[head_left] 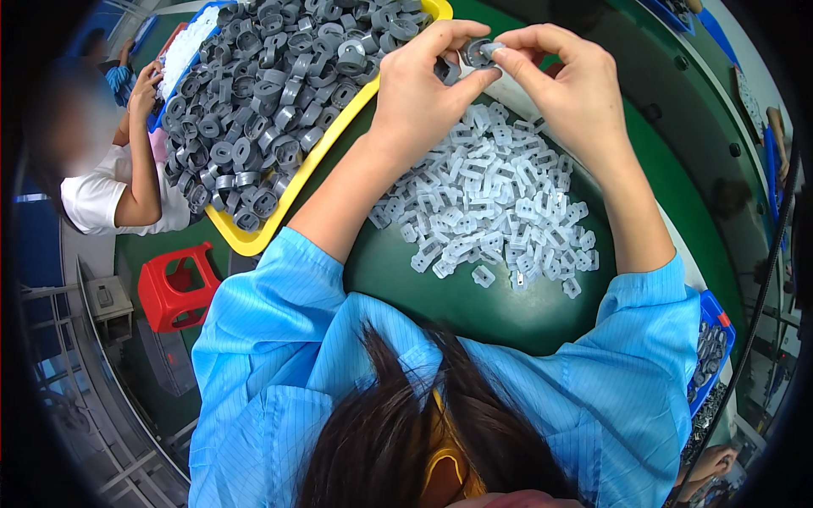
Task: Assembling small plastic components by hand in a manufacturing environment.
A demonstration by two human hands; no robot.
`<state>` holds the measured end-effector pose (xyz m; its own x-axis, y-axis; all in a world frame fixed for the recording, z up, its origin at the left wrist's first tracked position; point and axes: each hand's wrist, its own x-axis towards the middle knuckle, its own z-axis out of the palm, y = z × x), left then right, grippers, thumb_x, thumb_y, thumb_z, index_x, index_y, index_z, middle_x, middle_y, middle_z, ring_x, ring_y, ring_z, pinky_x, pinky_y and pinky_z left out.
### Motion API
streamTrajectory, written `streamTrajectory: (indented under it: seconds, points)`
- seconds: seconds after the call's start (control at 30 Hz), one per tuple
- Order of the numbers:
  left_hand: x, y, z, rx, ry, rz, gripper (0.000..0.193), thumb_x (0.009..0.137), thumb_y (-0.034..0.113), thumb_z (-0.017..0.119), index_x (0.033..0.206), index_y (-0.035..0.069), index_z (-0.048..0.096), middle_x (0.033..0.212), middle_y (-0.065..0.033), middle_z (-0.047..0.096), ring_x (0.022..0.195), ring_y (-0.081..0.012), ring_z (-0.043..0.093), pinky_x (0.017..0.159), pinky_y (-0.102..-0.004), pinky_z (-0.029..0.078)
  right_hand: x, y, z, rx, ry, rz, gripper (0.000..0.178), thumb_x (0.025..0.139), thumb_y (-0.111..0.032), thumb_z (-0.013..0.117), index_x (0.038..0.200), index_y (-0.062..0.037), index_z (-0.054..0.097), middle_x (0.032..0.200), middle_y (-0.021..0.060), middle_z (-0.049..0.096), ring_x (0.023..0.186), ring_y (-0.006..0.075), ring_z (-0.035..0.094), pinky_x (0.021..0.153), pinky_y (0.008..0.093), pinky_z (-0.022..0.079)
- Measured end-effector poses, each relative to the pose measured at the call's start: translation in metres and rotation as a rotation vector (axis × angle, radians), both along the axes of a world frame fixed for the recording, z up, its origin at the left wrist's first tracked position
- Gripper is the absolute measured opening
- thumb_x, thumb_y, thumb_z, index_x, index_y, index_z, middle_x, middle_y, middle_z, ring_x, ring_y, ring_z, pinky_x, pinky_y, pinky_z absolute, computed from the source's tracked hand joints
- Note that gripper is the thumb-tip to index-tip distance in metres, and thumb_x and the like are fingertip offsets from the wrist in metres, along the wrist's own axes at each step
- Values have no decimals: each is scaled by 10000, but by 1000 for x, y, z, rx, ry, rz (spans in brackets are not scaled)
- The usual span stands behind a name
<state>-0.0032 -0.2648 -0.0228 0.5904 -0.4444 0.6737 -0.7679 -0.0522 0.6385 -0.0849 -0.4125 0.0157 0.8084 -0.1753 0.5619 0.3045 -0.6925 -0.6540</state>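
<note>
At the top of the view, my left hand [415, 93] pinches a grey round plastic cup-like part [476, 54] between thumb and fingers. A second grey part [447, 71] shows inside the same hand, partly covered by the fingers. My right hand [576, 89] meets it from the other side, its thumb and forefinger closed on a small translucent plastic piece [490, 50] at the grey part's opening. How deep the piece sits cannot be made out. Below both hands, a loose pile of translucent plastic pieces [495, 199] lies on the dark green table [398, 275].
A yellow tray [326, 127] heaped with grey round parts stands left of my left forearm. Beyond it, a co-worker in a white top [110, 190] handles white pieces. A red stool [179, 286] is at lower left. A blue bin [720, 315] of grey parts sits by my right elbow.
</note>
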Motion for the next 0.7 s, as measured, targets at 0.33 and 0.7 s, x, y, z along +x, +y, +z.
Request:
streamTrajectory:
  seconds: [0.33, 0.7]
  points:
    - [-3, -3, -2, -43, -96, 59, 291, 690, 54, 765, 932, 28, 604, 797, -78, 638, 707, -195, 634, 611, -298, 512, 2, 2, -7, 443, 247, 171, 261, 807, -199, 746, 951, 12, 697, 822, 43, 689, 752, 78, 623, 664, 222, 486]
    - [-2, 2, 8, 24, -197, -110, 364, 667, 36, 810, 1002, 53, 669, 938, -44, 565, 768, -122, 546, 721, -255, 476, 13, -32, -27, 871, 497, 536, 221, 851, -181, 687, 1025, -46, 675, 890, 16, 676, 745, 46, 600, 640, 178, 482]
